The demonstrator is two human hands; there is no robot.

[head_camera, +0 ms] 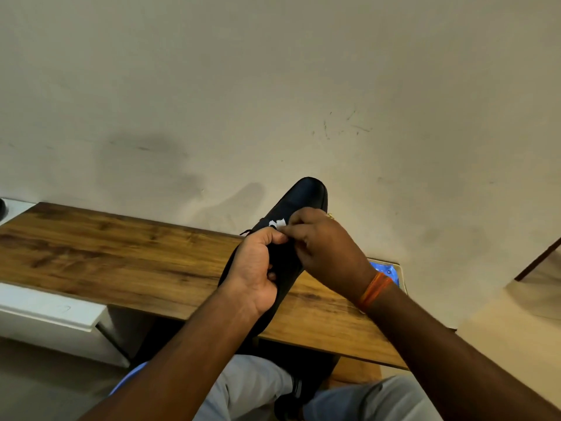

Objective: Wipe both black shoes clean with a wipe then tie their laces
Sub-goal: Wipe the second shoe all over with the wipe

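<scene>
The fingers [277,237] of the left hand [258,268] curl around the near side of a black shoe [299,202], the thumb and forefinger closed over its upper edge while the palm cups the shoe from the left. The right hand [324,253] comes in from the right with its fingers [296,230] bent and drawn together, pinching a small white wipe [277,223] against the top of the shoe, just beyond the left hand's knuckles; the two hands touch or nearly touch there. The wipe shows only as a crumpled white scrap between the fingertips. The shoe is lifted off the wood and tilted, its rounded toe pointing far and slightly right toward the wall [273,86], its heel end hidden behind the left wrist. A thin dark strand, probably a lace end [246,232], sticks out on the left side of the shoe, though the view is too blurred to be sure. An orange band [373,290] wraps the right wrist. Beneath the hands lies a brown wood-grain tabletop [106,253] that runs from far left to near right. At its right end, partly covered by the right forearm, sits a blue packet [390,271]. A white panel [45,311] adjoins the tabletop on the near left. Near the bottom edge, the person's grey trousers [249,387] are visible, with something dark on the floor between the knees that cannot be made out.
</scene>
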